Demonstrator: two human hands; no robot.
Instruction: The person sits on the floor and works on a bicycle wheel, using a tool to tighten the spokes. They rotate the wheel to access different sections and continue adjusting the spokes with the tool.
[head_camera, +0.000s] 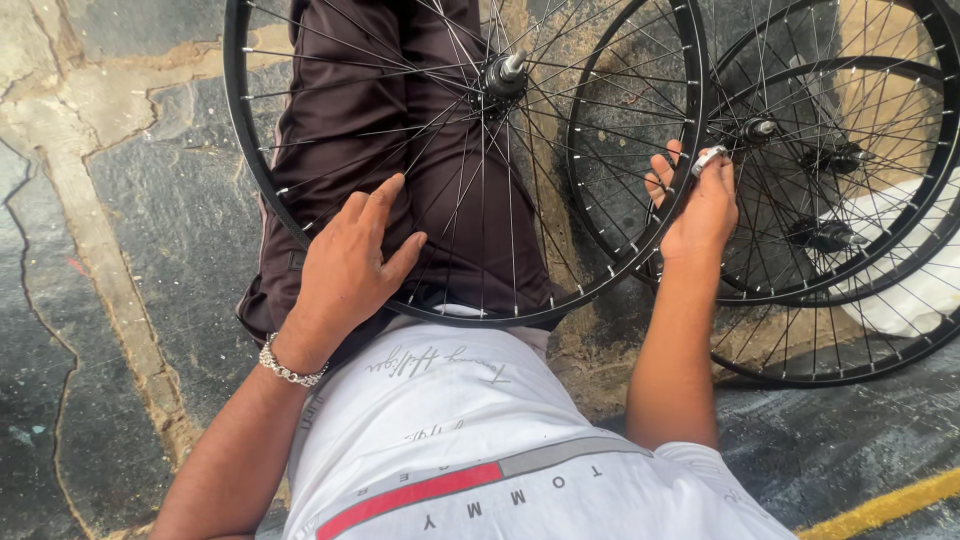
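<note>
Lying across the lap, wheel (470, 150) between both hands (350, 260).

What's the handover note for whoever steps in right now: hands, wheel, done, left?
Left hand: flat, open on the spokes of the bicycle wheel lying across the lap, steadying it.
Right hand: at the wheel's right rim, pinching a small silver tool by the spoke ends.
Hub with axle sits centred; spokes are laced in.
More spoked wheels are stacked on the stone floor to the right.
Done: wheel is laced. Left: cannot tell how far round the rim the tool has gone.
</note>
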